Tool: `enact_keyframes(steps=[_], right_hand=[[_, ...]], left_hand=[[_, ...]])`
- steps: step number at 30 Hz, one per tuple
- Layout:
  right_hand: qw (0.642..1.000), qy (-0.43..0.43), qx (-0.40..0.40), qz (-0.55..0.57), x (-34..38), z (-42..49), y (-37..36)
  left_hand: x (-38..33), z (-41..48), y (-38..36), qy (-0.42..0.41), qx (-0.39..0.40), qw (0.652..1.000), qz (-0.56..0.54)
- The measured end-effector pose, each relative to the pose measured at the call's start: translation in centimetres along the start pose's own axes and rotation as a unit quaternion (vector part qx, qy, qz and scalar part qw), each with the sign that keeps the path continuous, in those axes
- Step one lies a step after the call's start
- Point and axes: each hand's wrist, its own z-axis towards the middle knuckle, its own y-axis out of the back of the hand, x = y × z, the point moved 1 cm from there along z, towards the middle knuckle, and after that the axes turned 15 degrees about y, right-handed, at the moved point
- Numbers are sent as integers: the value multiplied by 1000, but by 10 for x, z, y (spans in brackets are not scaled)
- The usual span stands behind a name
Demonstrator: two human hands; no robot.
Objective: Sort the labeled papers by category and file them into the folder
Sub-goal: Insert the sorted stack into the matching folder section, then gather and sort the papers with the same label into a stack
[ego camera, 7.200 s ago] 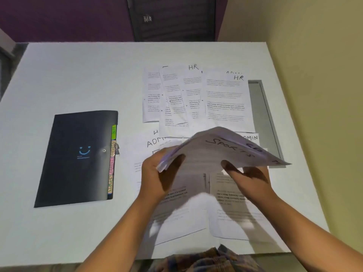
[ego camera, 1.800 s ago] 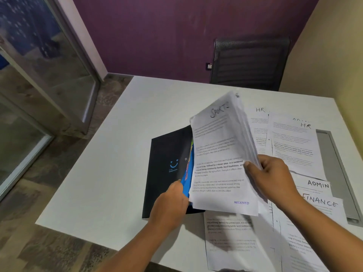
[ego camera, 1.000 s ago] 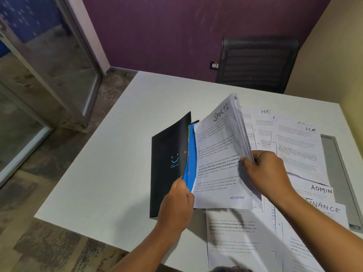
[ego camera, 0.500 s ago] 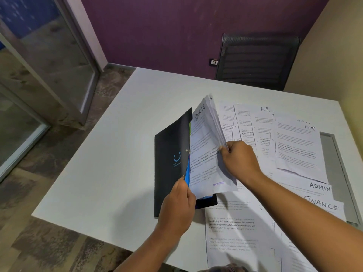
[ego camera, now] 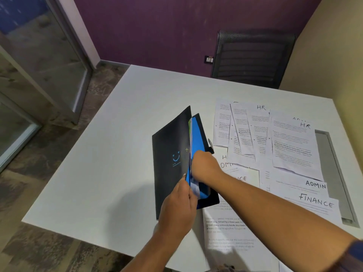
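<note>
While ajar, folder (ego camera: 170,163) edge between hands (ego camera: 177,210) (ego camera: 204,165).

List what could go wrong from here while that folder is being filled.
1. The left hand props the black folder open; a slip could let the cover drop on the right hand inside it and crease the blue dividers.
2. The right forearm crosses above the loose labelled sheets beside the folder; drawing back low could mix those piles.
3. The printed sheet by the table's near edge could slide off if nudged.
</note>
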Motion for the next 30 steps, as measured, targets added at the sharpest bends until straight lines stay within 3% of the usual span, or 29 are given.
enact_keyframes(steps=[4,10,14,17,22,26,30], right_hand=[[1000,14,4,-1,-3,1,1],[987,-21,-143,73,-53,-47,11],[988,-61,-114,85,-115,-109,-3],[986,-123,-62,97,-155,-159,-25],[971,-197,-52,124,-196,-220,-51],[962,-227,-55,138,-209,-244,-62],[961,-226,-77,141,-220,-251,-67]], left_hand=[[-2,5,0,47,9,999,20],[-9,13,-3,49,52,993,92],[-2,18,-20,46,82,981,170],[7,28,-37,-20,112,954,277],[19,35,-47,-60,129,902,406],[43,42,-55,-96,165,866,461],[65,46,-53,-124,176,854,473]])
